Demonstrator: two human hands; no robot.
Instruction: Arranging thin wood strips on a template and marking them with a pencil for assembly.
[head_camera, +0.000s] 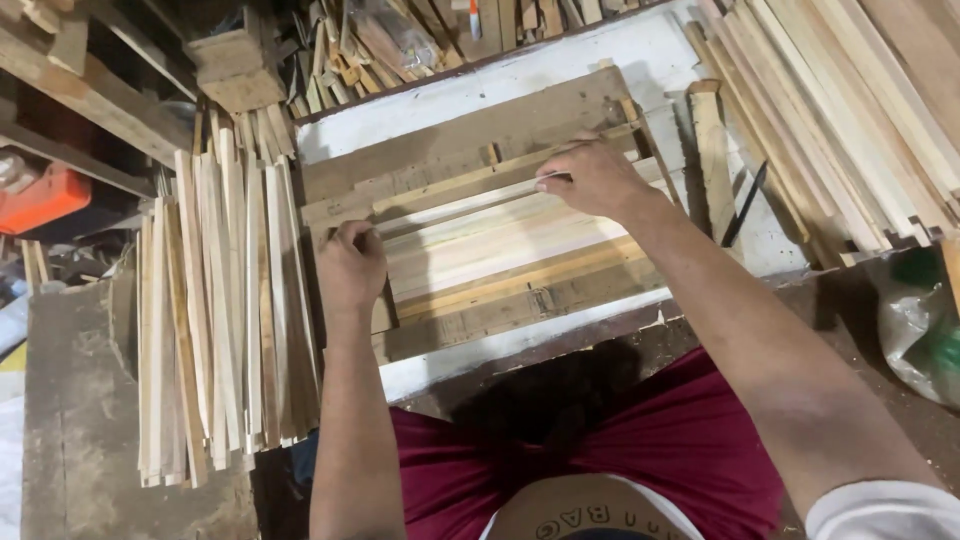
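While both hands pinch a thin wooden slat, left hand grip closed, right hand likewise, slat pile beside

A loose stack of pale wooden slats lies at the left, running lengthwise toward the viewer on a grey bench top. An orange tool housing sits at the far left under dark timber beams. At the upper right, long light strips fan out diagonally. A black pencil-like stick lies on the white board, and a greenish plastic bag rests at the right edge.
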